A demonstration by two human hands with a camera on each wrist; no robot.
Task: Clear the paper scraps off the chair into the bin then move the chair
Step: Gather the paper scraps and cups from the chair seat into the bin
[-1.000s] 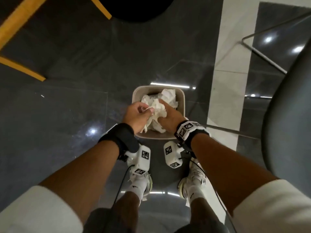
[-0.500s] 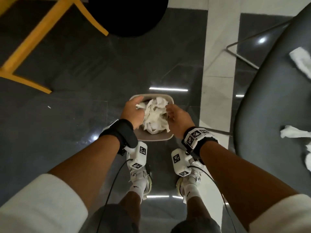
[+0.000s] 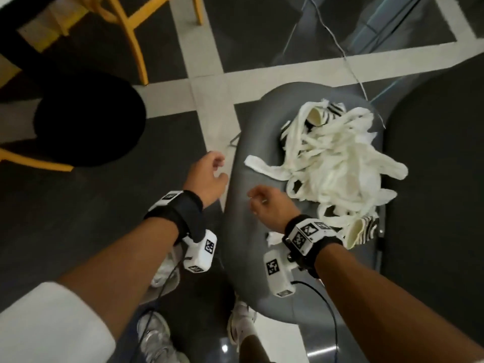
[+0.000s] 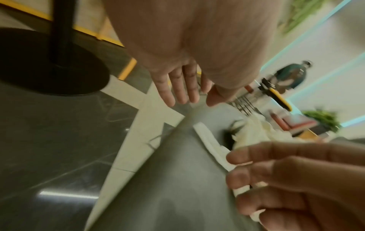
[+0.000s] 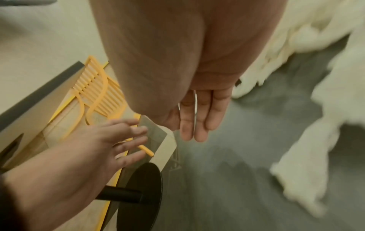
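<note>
A big tangle of white paper scraps [image 3: 332,163] lies on the grey chair seat [image 3: 248,244], with striped pieces at its far and near ends. One small scrap [image 3: 272,237] sits beside my right wrist. My left hand [image 3: 209,176] hovers empty just off the seat's left edge, its fingers [image 4: 177,87] straight. My right hand [image 3: 267,205] is over the bare left part of the seat, short of the pile, fingers [image 5: 197,118] extended and holding nothing. The bin is hidden; only crumpled white paper [image 3: 165,271] shows under my left forearm.
A black round table base [image 3: 89,121] stands on the floor to the left, with yellow chair legs [image 3: 131,35] behind it. A second dark seat [image 3: 440,179] adjoins the chair on the right. A thin cable [image 3: 348,61] runs down to the chair's far edge.
Both hands let go of the paper at the bin and swung up and right to the chair. They are now empty, and the bin has dropped out of sight.
</note>
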